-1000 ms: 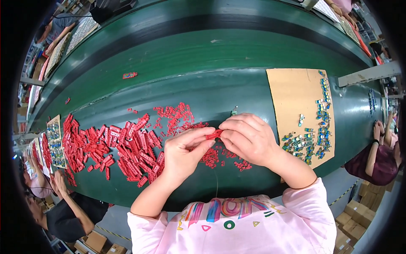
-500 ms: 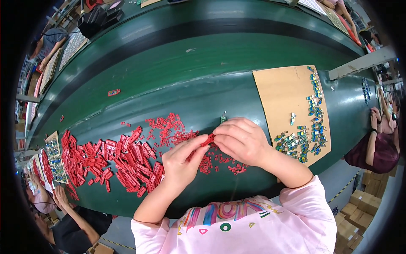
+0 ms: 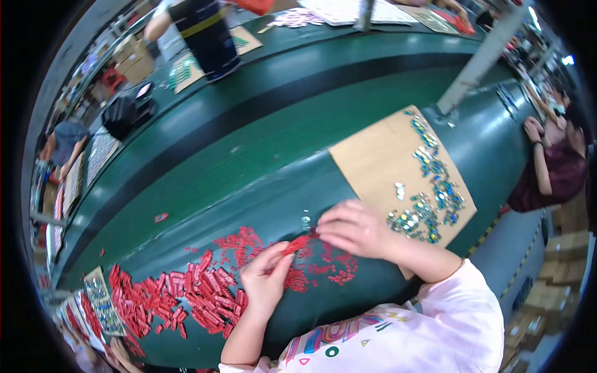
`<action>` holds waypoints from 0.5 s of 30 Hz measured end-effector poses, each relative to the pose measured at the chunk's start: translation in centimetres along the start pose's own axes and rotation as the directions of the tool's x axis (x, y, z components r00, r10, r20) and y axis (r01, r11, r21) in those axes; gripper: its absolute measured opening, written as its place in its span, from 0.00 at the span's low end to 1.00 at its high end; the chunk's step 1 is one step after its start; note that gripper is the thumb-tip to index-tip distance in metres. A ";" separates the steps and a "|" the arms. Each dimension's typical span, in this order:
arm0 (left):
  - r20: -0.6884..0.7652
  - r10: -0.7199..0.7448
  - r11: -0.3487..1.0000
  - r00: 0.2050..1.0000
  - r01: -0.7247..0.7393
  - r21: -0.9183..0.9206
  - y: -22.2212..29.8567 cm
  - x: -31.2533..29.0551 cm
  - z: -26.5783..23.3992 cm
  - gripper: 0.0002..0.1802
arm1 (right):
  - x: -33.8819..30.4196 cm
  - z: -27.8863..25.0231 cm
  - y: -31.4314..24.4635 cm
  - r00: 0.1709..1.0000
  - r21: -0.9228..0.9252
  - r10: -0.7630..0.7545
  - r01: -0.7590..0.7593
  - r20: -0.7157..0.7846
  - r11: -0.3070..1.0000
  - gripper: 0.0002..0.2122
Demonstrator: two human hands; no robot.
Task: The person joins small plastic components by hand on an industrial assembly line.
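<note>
A long red plastic strip-shaped part (image 3: 296,245) is pinched between the thumb and fingers of my left hand (image 3: 264,276). My right hand (image 3: 357,230) is at the strip's right end, its fingers bunched round a small dark red piece (image 3: 313,232), blurred and mostly hidden. Just beyond the fingertips, a small green circuit board (image 3: 306,221) lies on the bench. Under and beside my hands are scattered small red parts (image 3: 239,242). To my left spreads a heap of longer red plastic parts (image 3: 211,298).
A cardboard sheet (image 3: 367,152) at right carries many small green, blue and silver electronic pieces (image 3: 444,193). Behind it rises a pale metal post (image 3: 472,62). The green conveyor belt (image 3: 249,143) runs across the far side, with a small red part (image 3: 161,217) on it. Co-workers sit at both sides.
The view has swung, so the bench now slants up to the right. My right fingertips have drawn slightly away from the red strip, which stays in my left hand.
</note>
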State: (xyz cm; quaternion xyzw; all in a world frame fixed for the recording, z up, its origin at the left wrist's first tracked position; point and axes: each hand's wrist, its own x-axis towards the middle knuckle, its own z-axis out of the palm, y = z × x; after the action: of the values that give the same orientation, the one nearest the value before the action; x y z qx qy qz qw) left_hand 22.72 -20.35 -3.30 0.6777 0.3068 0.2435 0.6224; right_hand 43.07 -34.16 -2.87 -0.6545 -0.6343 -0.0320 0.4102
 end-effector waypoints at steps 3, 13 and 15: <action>0.049 -0.029 0.999 0.998 0.030 -0.032 0.2 0.6 -0.3 0.16 | -1.7 -3.9 3.0 0.981 -0.183 0.192 -0.196 -0.039 0.963 0.09; 0.074 -0.035 0.997 0.997 0.039 -0.062 0.1 0.0 0.4 0.18 | -7.1 -10.7 7.5 0.915 -0.424 0.385 -0.304 0.118 0.853 0.12; 0.136 -0.044 0.998 0.990 0.050 -0.044 0.0 -0.4 0.5 0.17 | -6.9 -10.6 7.5 0.872 -0.286 0.475 -0.427 0.121 0.858 0.11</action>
State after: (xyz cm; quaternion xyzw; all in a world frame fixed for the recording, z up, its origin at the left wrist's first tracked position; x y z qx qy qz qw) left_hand 22.83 -20.95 -3.35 0.6703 0.2738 0.1895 0.6631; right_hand 53.23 -44.73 -3.44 -0.8317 -0.4891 0.0473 0.2585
